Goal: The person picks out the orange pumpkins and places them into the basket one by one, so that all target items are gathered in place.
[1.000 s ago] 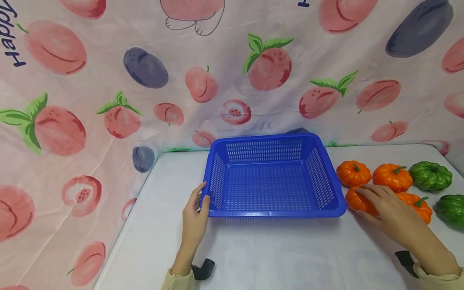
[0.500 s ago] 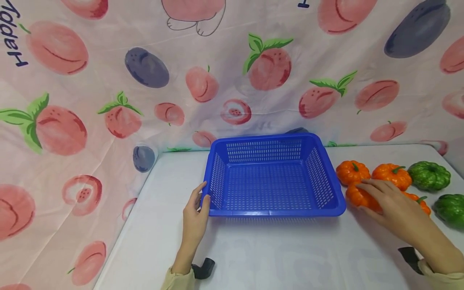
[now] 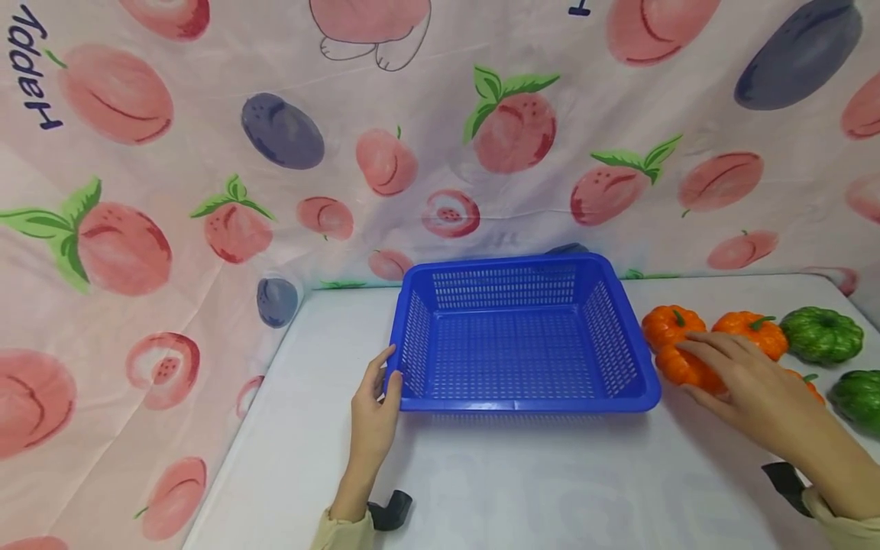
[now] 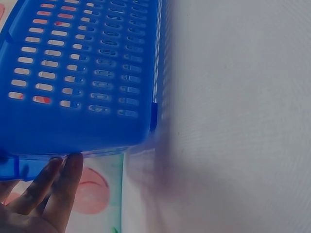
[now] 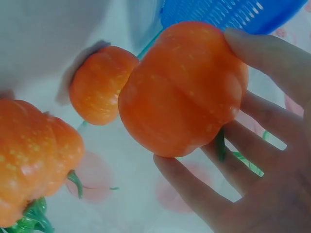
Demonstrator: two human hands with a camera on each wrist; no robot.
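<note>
A blue plastic basket (image 3: 522, 406) with slotted walls stands on the white table, and nothing lies inside it. My left hand (image 3: 374, 416) grips its left rim near the front corner; in the left wrist view the fingers (image 4: 66, 191) reach the rim from outside. Right of the basket, my right hand (image 3: 759, 397) holds a small orange pumpkin (image 3: 684, 370) between thumb and fingertips. In the right wrist view the fingers spread round this pumpkin (image 5: 184, 92), its green stem towards the palm. Whether it touches the table cannot be told.
Behind the held pumpkin sit two orange pumpkins (image 3: 672, 325) (image 3: 745, 328). Another orange pumpkin (image 3: 811, 386) is partly hidden by the right hand. Two green pumpkins (image 3: 821, 334) (image 3: 859, 401) lie at the far right. A fruit-print cloth (image 3: 412, 92) hangs behind the table.
My right hand has shifted slightly right and tilted, leaving more of the orange pumpkin showing. The left hand and the basket keep their places.
</note>
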